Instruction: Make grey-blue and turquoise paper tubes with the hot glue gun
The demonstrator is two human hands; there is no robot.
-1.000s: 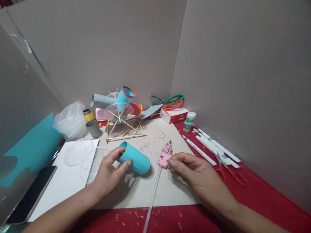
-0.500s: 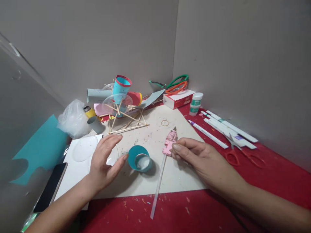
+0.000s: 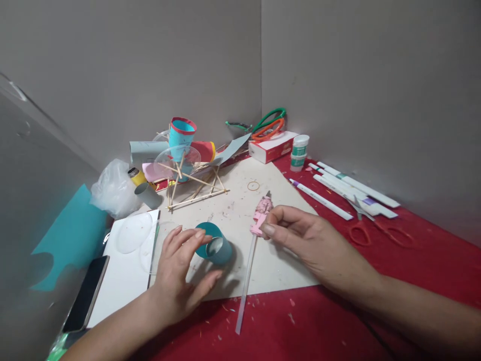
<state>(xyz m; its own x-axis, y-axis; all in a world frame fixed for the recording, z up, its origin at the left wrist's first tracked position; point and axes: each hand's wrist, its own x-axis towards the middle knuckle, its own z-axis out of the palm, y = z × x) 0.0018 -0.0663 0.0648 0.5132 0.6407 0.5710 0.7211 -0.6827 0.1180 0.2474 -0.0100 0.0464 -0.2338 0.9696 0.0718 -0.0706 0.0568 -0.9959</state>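
In my right hand (image 3: 296, 233) is a pink hot glue gun (image 3: 259, 222), gripped at its side by thumb and fingers. Its nozzle points away from me. A long glue stick (image 3: 245, 288) sticks out of its back end towards me. My left hand (image 3: 184, 265) has its fingers spread around the near left side of a short teal paper tube (image 3: 224, 249). Whether the fingertips touch the tube I cannot tell. Inside the tube's mouth shows a smaller whitish round piece (image 3: 214, 246). Both tube and glue gun are over a pale board (image 3: 278, 271).
Behind stands a stick frame (image 3: 197, 198) with plastic discs and a blue paper cup (image 3: 182, 138). To the right lie white marker-like strips (image 3: 323, 200) and scissors (image 3: 361, 225). At the left are a phone (image 3: 86, 293), white sheet (image 3: 120, 281) and plastic bag (image 3: 114, 190).
My left hand has moved right and closer to the teal tube, its fingers now over the tube's left edge. My right hand stays at the glue gun. The view has shifted slightly.
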